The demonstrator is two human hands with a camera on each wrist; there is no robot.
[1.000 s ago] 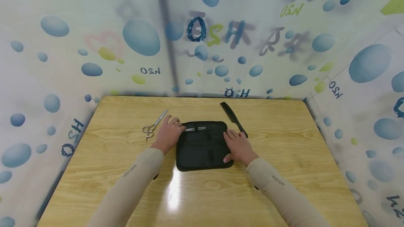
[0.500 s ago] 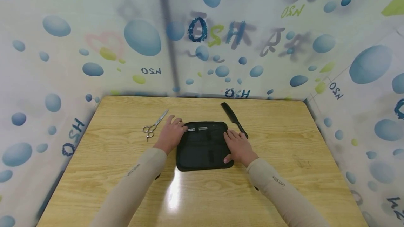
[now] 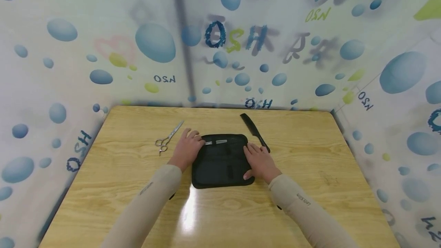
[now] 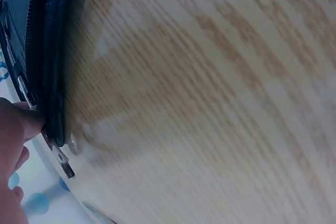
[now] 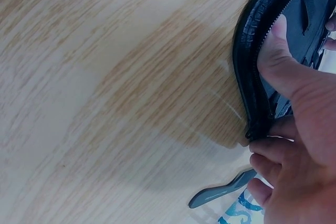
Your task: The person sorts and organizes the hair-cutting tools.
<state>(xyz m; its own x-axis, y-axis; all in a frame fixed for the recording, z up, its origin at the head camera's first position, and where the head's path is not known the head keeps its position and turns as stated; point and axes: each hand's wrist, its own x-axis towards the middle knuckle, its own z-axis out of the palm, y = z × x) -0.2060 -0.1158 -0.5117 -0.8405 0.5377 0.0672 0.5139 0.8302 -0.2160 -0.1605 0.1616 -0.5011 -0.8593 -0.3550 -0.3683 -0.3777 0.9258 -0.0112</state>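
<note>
A black zip case [image 3: 217,169] lies unfolded on the table in the head view. Silver scissors [image 3: 221,141] run under a black strap along its far side, their handle end mostly hidden by my left hand [image 3: 187,149]. That hand holds this handle end with curled fingers at the case's left edge. In the left wrist view, a metal handle part [image 4: 60,156] pokes out past the case corner. My right hand [image 3: 260,162] grips the right edge; the right wrist view has its thumb [image 5: 277,51] on the inner side and fingers at the outer rim.
Another pair of silver scissors [image 3: 169,137] rests to the left of the case, blades pointing away. A black comb [image 3: 253,129] lies at the back right, its handle close to my right hand. The wooden table [image 3: 310,186] meets patterned walls at the back and sides.
My left hand has shifted slightly right, and the scissors have slid a little further right under the strap. The right hand keeps its grip on the case.
</note>
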